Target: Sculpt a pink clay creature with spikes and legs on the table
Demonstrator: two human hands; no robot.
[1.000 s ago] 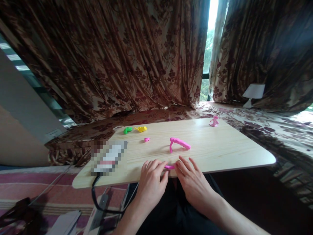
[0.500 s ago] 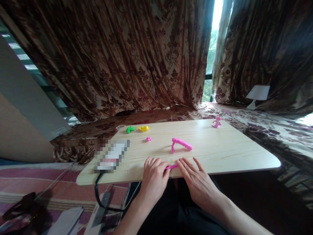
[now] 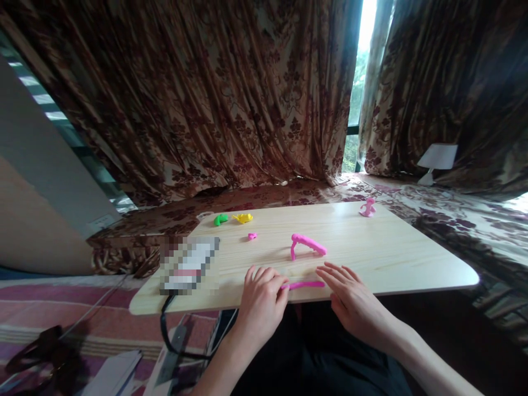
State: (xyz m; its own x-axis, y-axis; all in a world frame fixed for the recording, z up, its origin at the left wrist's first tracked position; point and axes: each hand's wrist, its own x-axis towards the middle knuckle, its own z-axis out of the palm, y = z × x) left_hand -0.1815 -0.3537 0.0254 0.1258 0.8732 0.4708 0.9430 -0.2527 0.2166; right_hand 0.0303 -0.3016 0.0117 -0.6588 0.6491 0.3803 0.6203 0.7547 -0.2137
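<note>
A thin pink strip of modelling clay [image 3: 306,285] lies near the front edge of the table. My left hand [image 3: 264,291] has its thumb and index finger closed on the strip's left end. My right hand [image 3: 348,289] is beside the strip's right end, fingers stretched out and holding nothing. Just beyond the hands, a thicker pink clay piece [image 3: 309,243] stands propped on a bent leg. A small pink clay lump [image 3: 252,236] sits farther back on the left.
Green clay [image 3: 221,220] and yellow clay [image 3: 243,218] lie at the table's back left, and a pink clay figure [image 3: 368,207] stands at its back right. A blurred flat device [image 3: 190,264] with a black cable rests on the left of the table [image 3: 396,258].
My right hand has moved right, off the pink strip, uncovering its longer right part. My left hand stays at the left end.
</note>
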